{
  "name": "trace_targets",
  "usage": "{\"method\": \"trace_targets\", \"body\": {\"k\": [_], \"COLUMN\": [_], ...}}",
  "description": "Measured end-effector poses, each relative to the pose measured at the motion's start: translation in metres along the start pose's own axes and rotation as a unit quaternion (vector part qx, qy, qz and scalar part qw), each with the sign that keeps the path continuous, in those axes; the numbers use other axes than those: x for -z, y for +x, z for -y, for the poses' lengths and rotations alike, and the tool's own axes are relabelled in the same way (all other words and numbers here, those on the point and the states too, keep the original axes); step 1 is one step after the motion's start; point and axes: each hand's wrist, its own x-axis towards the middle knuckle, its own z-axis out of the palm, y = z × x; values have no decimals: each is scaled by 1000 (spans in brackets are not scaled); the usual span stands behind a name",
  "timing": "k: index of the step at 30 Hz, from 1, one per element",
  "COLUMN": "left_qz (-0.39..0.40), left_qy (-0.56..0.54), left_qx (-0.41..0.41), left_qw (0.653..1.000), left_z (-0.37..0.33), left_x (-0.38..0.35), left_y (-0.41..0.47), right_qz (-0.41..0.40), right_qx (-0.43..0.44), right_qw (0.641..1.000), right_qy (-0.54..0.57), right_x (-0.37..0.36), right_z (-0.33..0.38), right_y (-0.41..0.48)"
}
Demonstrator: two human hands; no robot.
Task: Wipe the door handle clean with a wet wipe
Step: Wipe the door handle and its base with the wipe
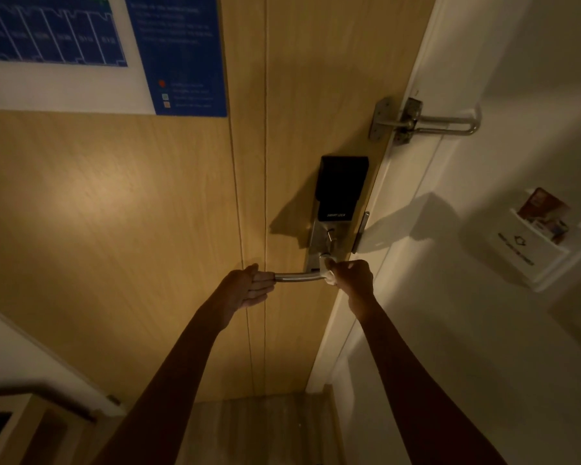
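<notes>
A silver lever door handle (297, 277) sticks out to the left from a black and silver smart lock (341, 193) on a wooden door (148, 213). My left hand (252, 286) touches the handle's free left end with fairly straight fingers. My right hand (351, 275) grips a white wet wipe (329, 268) and presses it on the handle's base by the lock plate. Most of the wipe is hidden inside the hand.
A metal swing-bar door guard (426, 120) bridges door and white frame above the lock. A white key-card holder (544, 243) with a card hangs on the right wall. A blue evacuation plan (178, 55) is fixed to the door's upper left. Wooden floor lies below.
</notes>
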Motion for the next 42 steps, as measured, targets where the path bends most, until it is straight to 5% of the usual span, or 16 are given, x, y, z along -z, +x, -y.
{"method": "trace_targets", "body": {"k": [7, 14, 26, 37, 42], "left_qz": [-10, -7, -16, -29, -20], "left_qy": [-18, -18, -14, 23, 27], "left_qx": [-5, -7, 0, -28, -33], "left_qw": [1000, 1000, 1000, 999, 999], "left_z": [6, 7, 4, 6, 13], "left_x": [-2, -4, -10, -12, -17], "left_y": [3, 0, -6, -19, -38], "right_qz": [-139, -65, 21, 33, 13], "right_qx": [223, 394, 505, 490, 441], "right_qw": [963, 880, 804, 830, 872], "right_qy": [-57, -256, -314, -263, -213], "right_x": [2, 0, -18, -27, 12], "right_z": [-11, -33, -8, 7, -8], "right_y": [-42, -30, -24, -41, -38]}}
